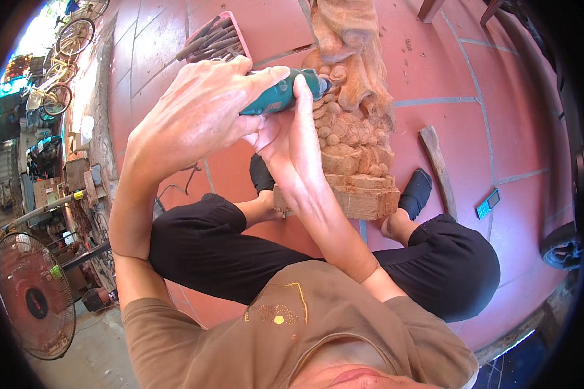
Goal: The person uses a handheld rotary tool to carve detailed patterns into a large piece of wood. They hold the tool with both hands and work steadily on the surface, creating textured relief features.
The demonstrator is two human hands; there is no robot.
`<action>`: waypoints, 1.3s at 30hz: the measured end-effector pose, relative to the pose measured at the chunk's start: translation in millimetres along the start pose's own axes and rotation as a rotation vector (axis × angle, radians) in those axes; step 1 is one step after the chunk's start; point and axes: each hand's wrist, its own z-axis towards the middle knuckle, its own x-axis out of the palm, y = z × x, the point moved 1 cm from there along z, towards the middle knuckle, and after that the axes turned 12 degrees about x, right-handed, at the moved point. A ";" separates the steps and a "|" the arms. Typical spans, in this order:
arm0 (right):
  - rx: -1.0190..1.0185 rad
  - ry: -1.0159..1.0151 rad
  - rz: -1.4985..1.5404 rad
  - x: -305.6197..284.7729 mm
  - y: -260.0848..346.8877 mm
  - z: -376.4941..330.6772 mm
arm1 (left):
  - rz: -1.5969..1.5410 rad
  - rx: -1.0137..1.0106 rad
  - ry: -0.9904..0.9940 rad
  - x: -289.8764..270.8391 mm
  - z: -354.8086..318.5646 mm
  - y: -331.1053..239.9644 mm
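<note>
Clamping left grip (198, 97) and right grip (288, 141) round a green power tool (274, 97); carved wood (353, 120) beside its tip (326, 84), rightward.

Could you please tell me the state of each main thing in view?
Rotary tool: held, unclear whether running
Left hand: closed around tool
Right hand: gripping tool
Carving: shaped, blocky at near end
Tray: holding hand tools
Stick: lying flat
Phone: lying flat
Fan: unclear whether spinning

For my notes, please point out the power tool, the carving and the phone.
Power tool (278, 96), head view: green body.
Carving (355, 117), head view: knobbly middle.
Phone (488, 205), head view: front face.
</note>
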 end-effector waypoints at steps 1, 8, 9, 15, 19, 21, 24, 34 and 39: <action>-0.005 0.001 -0.010 -0.9 0.7 0.6 | -0.006 -0.003 0.006 0.5 0.9 0.2; -0.006 -0.002 0.000 -3.8 -1.2 3.5 | 0.003 -0.003 0.012 0.8 0.9 0.3; -0.007 0.001 -0.001 -4.5 -1.6 3.6 | 0.009 0.007 0.007 1.5 -0.1 1.6; -0.012 0.004 0.009 -2.2 -3.3 1.8 | -0.021 -0.028 0.073 -4.1 0.1 -0.5; -0.006 0.003 0.027 0.8 -5.2 0.2 | -0.005 -0.018 0.035 -1.1 -4.9 0.4; -0.001 0.009 0.019 0.7 -5.8 -0.1 | -0.023 -0.024 0.042 -2.5 -5.4 -0.5; -0.004 0.018 0.015 0.2 -6.9 -0.3 | -0.031 -0.030 0.059 -4.9 -4.7 -1.7; 0.002 0.016 0.006 1.5 -11.1 -1.5 | -0.019 -0.001 0.022 -2.7 -9.4 0.8; 0.005 0.005 0.016 2.9 -13.2 -1.3 | -0.008 -0.016 0.042 -4.1 -11.7 0.2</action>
